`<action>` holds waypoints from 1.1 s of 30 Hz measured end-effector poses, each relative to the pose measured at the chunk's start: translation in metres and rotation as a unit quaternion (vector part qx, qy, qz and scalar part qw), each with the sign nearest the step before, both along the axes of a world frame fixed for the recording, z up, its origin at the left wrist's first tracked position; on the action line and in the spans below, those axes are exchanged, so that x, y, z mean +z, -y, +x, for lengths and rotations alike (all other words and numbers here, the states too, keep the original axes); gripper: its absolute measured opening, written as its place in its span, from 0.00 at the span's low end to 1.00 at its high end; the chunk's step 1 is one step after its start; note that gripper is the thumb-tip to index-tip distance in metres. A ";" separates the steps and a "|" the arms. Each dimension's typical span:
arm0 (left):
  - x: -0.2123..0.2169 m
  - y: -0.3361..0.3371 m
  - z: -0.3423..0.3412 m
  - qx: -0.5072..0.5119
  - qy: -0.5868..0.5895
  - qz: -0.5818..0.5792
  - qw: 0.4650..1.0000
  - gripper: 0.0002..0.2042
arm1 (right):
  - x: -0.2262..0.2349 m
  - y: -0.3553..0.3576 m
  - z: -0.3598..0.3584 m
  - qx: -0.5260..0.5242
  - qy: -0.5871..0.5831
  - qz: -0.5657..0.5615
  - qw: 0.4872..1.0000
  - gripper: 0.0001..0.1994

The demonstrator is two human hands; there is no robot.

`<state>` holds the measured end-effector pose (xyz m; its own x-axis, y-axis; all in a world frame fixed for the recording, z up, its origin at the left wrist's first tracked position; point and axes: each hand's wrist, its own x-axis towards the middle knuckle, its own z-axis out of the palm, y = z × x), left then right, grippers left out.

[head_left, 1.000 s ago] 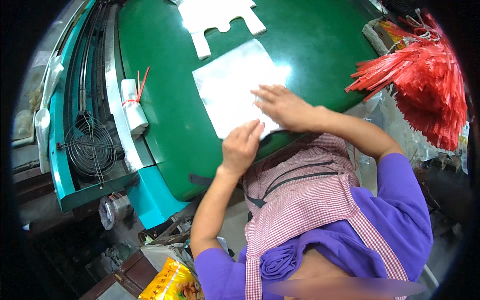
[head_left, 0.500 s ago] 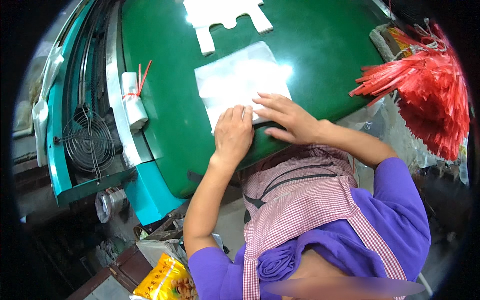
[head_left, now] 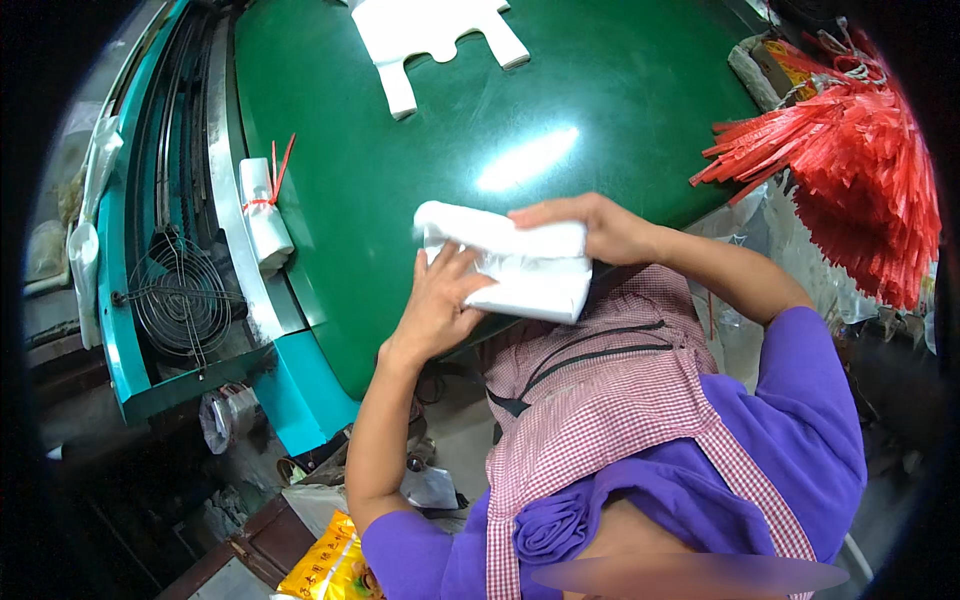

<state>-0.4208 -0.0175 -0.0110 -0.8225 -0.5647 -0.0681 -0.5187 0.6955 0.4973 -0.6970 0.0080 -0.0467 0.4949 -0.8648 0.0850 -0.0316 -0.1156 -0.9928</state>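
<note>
At the near edge of the green belt, a stack of white plastic bags [head_left: 535, 270] is folded over on itself, its near edge overhanging toward my apron. My right hand [head_left: 610, 228] grips the far right end of the stack, fingers on top and thumb hidden. My left hand [head_left: 435, 300] holds the left end, with its fingers partly tucked against the fold. Farther off on the belt lies another set of white plastic bags [head_left: 430, 30] with handle loops, laid flat. To the left rests a rolled white bundle [head_left: 265, 220] tied with a red strip [head_left: 283, 165].
The green belt [head_left: 350, 200] spans the surface before me. Along its left runs a teal metal frame [head_left: 305, 380] with a round wire guard [head_left: 180, 295]. A thick bunch of red plastic strips [head_left: 850, 180] hangs at the right. A yellow packet [head_left: 325, 560] sits low on the left.
The stack lay flat under both hands; now it is folded over and drawn nearer to me. My right hand has taken hold of its right end, and my left has moved down and left.
</note>
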 end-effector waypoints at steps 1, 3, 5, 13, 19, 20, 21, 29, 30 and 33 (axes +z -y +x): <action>-0.002 0.005 0.000 0.007 0.000 -0.002 1.000 0.15 | 0.002 -0.005 -0.005 0.035 -0.104 -0.126 0.986 0.24; -0.002 0.007 -0.014 -0.002 -0.017 -0.117 0.993 0.12 | -0.004 0.003 -0.010 0.070 -0.256 -0.366 0.892 0.23; 0.009 0.014 -0.030 -0.034 0.030 -0.260 0.965 0.14 | 0.000 0.023 -0.022 0.083 -0.350 -0.389 0.848 0.21; 0.009 0.021 -0.031 -0.015 0.072 -0.108 0.991 0.16 | 0.020 0.010 -0.036 0.136 -0.317 -0.275 0.898 0.24; 0.011 -0.047 -0.042 0.021 0.055 -0.119 0.991 0.23 | 0.036 -0.061 -0.003 -0.034 -0.450 -0.332 0.828 0.36; 0.013 -0.048 -0.033 0.014 0.033 -0.106 0.994 0.20 | 0.027 -0.061 -0.004 -0.048 -0.444 -0.374 0.813 0.32; 0.012 -0.043 -0.022 0.008 0.008 -0.095 0.995 0.17 | 0.027 -0.055 -0.008 -0.046 -0.416 -0.324 0.848 0.29; -0.003 0.010 -0.041 0.089 -0.040 -0.171 0.980 0.17 | -0.002 0.008 0.010 -0.239 -0.228 -0.166 0.929 0.11; -0.001 0.007 -0.050 0.049 -0.073 -0.165 0.982 0.19 | -0.004 0.007 0.009 -0.254 -0.180 -0.168 0.935 0.10; -0.005 0.009 -0.052 0.098 -0.025 0.012 0.995 0.23 | -0.003 -0.038 -0.033 -0.422 -0.045 -0.140 0.895 0.05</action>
<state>-0.4732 -0.0266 -0.0160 -0.6994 -0.7133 -0.0454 -0.6171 0.5707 0.5417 -0.7300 0.0464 -0.0497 -0.3081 -0.8849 0.3494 -0.3028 -0.2569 -0.9178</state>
